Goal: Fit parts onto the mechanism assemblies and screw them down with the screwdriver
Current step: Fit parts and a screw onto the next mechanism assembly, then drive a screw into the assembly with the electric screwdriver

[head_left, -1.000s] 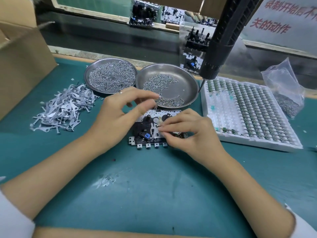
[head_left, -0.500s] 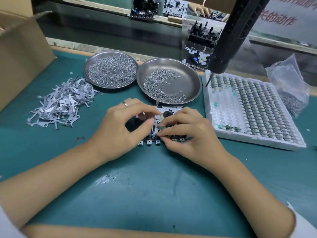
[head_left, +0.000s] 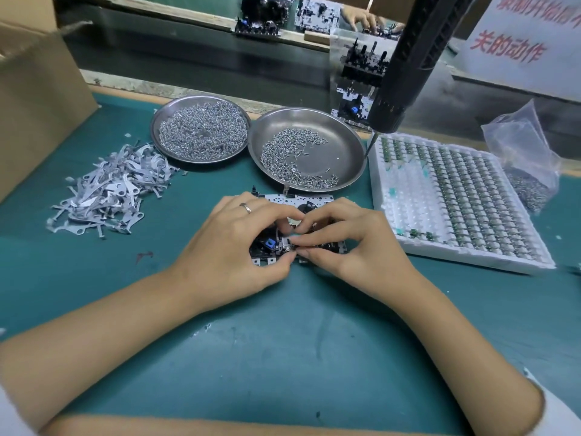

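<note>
A green worktop (head_left: 283, 357) fills the view, seen from above by the person working at it. The landmark is the mechanism assembly (head_left: 276, 243), a small black and silver metal unit with a blue part, lying flat near the middle of the worktop.

Far to the left of the assembly stands a brown cardboard box (head_left: 37, 99). To its right lies a white foam tray (head_left: 452, 199) holding rows of small green and silver parts, with some near rows empty. Above and to the right of the assembly hangs a black powered screwdriver (head_left: 405, 67), its thin tip pointing down beside the tray's far left corner. Beyond the tray sits a clear plastic bag (head_left: 525, 158) with small metal pieces inside.

Just behind the assembly is a round steel dish (head_left: 342, 146) holding a scatter of screws. Left of that dish, touching it, is a second steel dish (head_left: 157, 127) heaped with screws. Left of the assembly lies a loose pile of flat grey metal levers (head_left: 110, 190).

Both hands meet over the assembly. The left hand (head_left: 232, 247), wearing a ring (head_left: 246, 208), curls over its left side. The right hand (head_left: 355, 240) pinches a small part at its middle, too small to identify, with fingertips of both hands nearly touching.
</note>
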Motion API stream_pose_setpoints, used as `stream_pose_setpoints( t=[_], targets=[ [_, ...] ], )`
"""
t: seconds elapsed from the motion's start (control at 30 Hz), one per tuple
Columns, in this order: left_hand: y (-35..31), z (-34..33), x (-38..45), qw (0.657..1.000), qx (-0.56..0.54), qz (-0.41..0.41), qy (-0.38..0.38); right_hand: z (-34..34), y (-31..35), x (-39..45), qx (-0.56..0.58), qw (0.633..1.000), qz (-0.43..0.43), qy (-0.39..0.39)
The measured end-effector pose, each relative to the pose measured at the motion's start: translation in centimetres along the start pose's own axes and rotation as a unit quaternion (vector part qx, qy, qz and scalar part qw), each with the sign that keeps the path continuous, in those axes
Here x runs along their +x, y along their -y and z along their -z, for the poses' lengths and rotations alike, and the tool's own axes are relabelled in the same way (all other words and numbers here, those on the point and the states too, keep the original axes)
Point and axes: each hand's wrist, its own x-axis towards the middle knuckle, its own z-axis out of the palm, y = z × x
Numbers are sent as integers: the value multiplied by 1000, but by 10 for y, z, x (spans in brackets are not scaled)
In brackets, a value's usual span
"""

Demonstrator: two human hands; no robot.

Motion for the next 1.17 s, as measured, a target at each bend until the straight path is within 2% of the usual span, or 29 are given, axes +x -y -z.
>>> stream_pose_setpoints(
  t=[0.1, 0.17, 0.23, 0.33, 0.4, 0.47, 0.57, 0.63, 0.8, 1.0, 1.17],
  targets=[
    [1, 0, 1, 1000, -24, 11, -2, 1, 0, -1, 7, 1000, -10, 2],
    [2, 1, 2, 1000, -27, 7, 2, 2, 3, -1, 5, 999, 2, -34],
    [3, 0, 3, 1000, -30, 4, 3, 5, 7, 1, 10, 991, 13, -136],
    [5, 0, 3, 999, -50, 11, 3, 20, 15, 14, 12, 945, 11, -327],
    [6, 0, 2, 998, -62, 8, 3, 37, 22, 32, 7, 921, -12, -388],
    [7, 0, 2, 997, -73, 7, 1, 55, 30, 53, 9, 921, -32, -388],
    [8, -1, 3, 997, -78, 5, -4, 72, 44, 82, 35, 930, -2, -365],
    [9, -3, 3, 997, -82, 6, -5, 73, 50, 94, 56, 922, 17, -383],
    [8, -5, 5, 996, -86, 5, -10, 50, 59, 100, 158, 899, 11, -407],
    [8, -4, 4, 996, -83, 13, -4, 17, 62, 74, 299, 887, 43, -350],
    [7, -5, 4, 997, -71, 12, -9, 3, 66, 62, 352, 874, 58, -331]
  ],
)
